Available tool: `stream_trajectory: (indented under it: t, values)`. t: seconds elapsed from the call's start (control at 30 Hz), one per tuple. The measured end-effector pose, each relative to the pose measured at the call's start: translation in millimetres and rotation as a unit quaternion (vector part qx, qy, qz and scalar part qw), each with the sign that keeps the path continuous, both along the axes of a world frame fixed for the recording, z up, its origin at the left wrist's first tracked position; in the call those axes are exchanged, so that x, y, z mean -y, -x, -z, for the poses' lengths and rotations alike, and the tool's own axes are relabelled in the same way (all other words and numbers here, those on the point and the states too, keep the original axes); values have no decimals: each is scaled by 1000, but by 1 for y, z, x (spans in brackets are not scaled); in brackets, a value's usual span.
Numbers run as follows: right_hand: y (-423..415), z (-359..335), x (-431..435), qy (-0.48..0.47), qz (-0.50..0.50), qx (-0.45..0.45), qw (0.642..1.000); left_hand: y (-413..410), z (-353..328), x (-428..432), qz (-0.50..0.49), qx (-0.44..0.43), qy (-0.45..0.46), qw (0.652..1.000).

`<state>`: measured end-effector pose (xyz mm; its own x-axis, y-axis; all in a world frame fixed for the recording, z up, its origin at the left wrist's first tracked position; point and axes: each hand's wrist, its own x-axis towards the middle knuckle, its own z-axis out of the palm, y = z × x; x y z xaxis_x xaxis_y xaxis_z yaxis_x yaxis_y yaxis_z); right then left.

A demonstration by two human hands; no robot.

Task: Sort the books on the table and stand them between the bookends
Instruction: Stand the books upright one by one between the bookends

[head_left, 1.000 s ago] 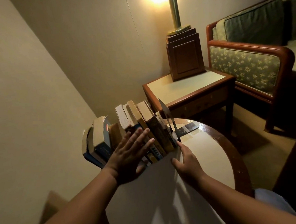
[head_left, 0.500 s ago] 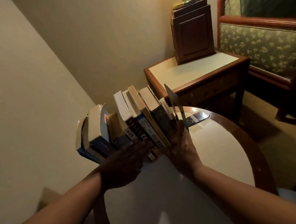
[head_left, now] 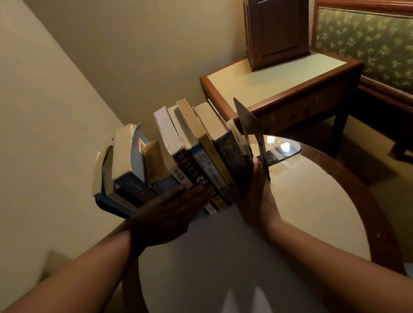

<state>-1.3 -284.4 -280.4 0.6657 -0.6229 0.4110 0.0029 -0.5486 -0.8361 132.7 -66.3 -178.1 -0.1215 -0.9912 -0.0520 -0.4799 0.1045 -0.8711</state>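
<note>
Several books (head_left: 190, 152) stand in a row, spines toward me, at the far left of a round table (head_left: 309, 212). They lean left. A dark metal bookend (head_left: 252, 131) stands upright at the row's right end, its foot lying flat on the table. My left hand (head_left: 165, 213) lies with straight fingers across the lower spines of the middle books. My right hand (head_left: 254, 197) is flat against the right side of the row, between the last book and the bookend. The left bookend is hidden behind the books.
A square wooden side table (head_left: 268, 83) with a dark wooden lamp base (head_left: 277, 24) stands behind the round table. A green patterned armchair (head_left: 373, 44) is at the right. Walls close in on the left and back.
My left hand dropped from the book faces to the lower spines. My right hand moved up from the table to the right end of the row. The camera moved closer.
</note>
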Motion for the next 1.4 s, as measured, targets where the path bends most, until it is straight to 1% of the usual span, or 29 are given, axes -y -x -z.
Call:
stream_trajectory:
  t: [0.1,0.17,0.2,0.27,0.3,0.37,0.47,0.6,0.67,0.73,0.83,0.93,1.03,1.13,1.23,1.3,1.4]
  values:
    - [-1,0,3,-9,-10,-15,1000,3,-3,3,6,-21,4,1000]
    - [0,-3,6,-29,-28,-12,999,8,-2,3,6,-57,-2,998]
    - [0,-2,8,-26,-36,-15,999,9,-1,1,1,-83,-6,997]
    - [0,-4,11,9,-48,-25,998,9,-2,-6,-11,-120,-17,993]
    - [0,-8,11,18,-54,-23,998,7,-2,-10,-15,-127,-21,992]
    - [0,-18,8,10,-72,11,997,2,-1,-14,-18,-137,-27,990]
    - [-2,-29,2,34,-55,70,995,-5,5,-13,-19,-128,-43,991]
    - [-11,-14,5,46,-39,41,997,-10,9,-14,-13,-96,-57,994]
    - [-15,-3,4,85,-10,46,995,-13,9,-14,-11,-81,-61,995]
    - [-15,2,5,128,3,50,991,-13,7,-13,-17,-86,-58,994]
    - [-11,-8,6,63,-26,14,998,-3,7,-14,-29,-136,-42,989]
    - [1,-19,11,3,-50,15,999,15,5,-6,2,-180,-20,984]
    - [8,-22,15,-72,-84,13,994,19,1,9,31,-156,-2,987]
    - [10,-23,19,-107,-86,-27,990,10,2,17,17,-100,7,995]
    - [8,-23,22,-159,-88,-52,982,0,10,17,25,-57,1,998]
    - [6,-22,24,-166,-83,-68,980,-2,12,18,31,-46,8,998]
    - [4,-20,25,-126,-87,-70,986,-2,10,22,20,-41,-15,999]
